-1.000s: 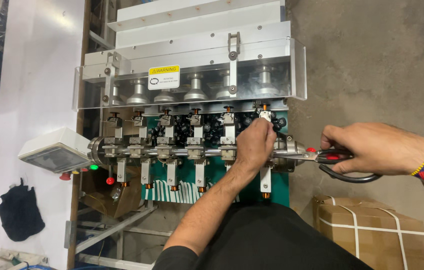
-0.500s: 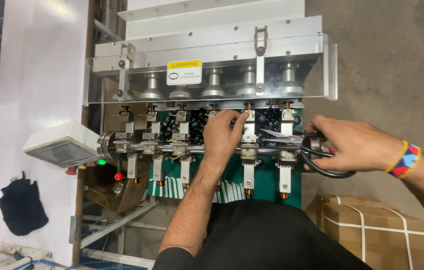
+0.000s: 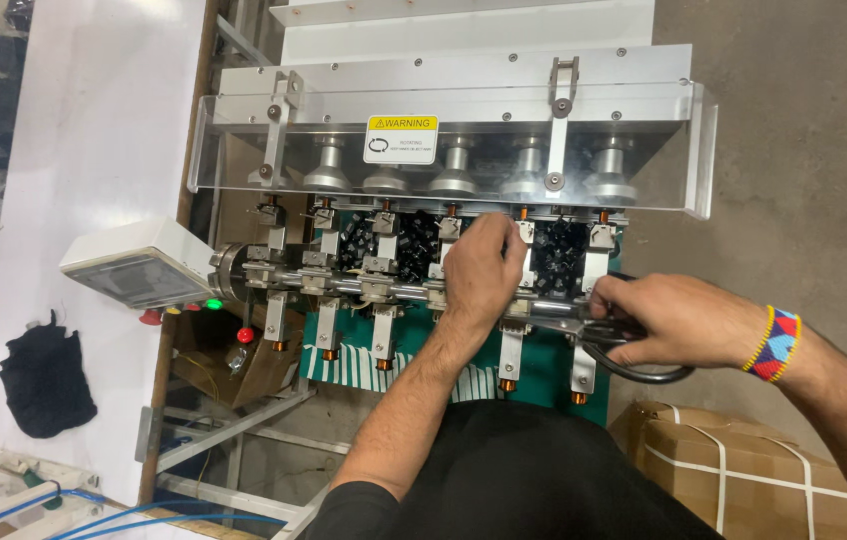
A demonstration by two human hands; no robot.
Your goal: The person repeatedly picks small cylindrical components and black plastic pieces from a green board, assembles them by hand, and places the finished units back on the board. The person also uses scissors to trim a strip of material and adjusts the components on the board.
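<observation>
— Steel, that row of clamp heads on the grey machine (image 3: pixel 444 90)?
— Yes. Left hand (image 3: pixel 482 270) curls its fingers closed on one clamp head (image 3: pixel 519 235) right of centre; right hand (image 3: pixel 679 322) grips black-handled scissors (image 3: pixel 634 368) at the row's right end.
— How much remains?
— Cannot tell.
</observation>
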